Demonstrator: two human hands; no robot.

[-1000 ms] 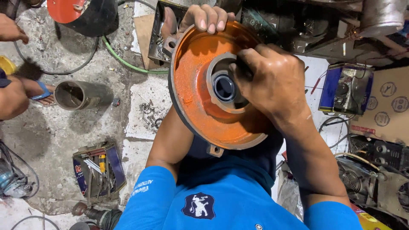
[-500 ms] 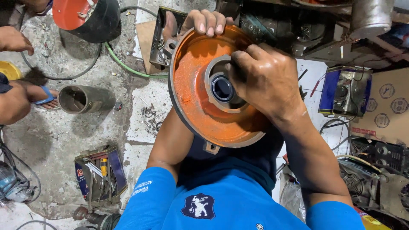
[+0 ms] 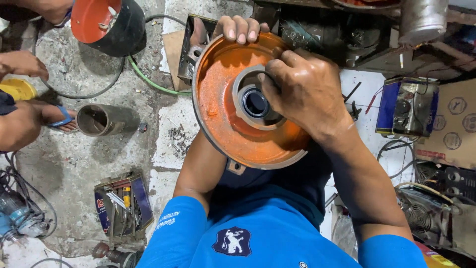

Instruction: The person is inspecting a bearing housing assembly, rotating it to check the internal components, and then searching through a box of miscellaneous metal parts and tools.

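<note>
Blue short-sleeved shirt (image 3: pixel 258 233) fills the bottom edge. Just above it, round orange-painted metal end cover w/ a grey centre hub (image 3: pixel 233 114) sits tilted, held up over the lap. Right hand (image 3: pixel 302 92) lies on the hub, fingers curled & pressed onto its rim beside the dark bore. Left hand (image 3: pixel 238 27) hooks the cover's far rim, fingertips clamped over the edge. Further out on the concrete floor (image 3: pixel 64 164): open tool tin (image 3: pixel 121 203), short steel pipe (image 3: pixel 101 119), green hose (image 3: pixel 148 79), another person's hand (image 3: pixel 22 62).
</note>
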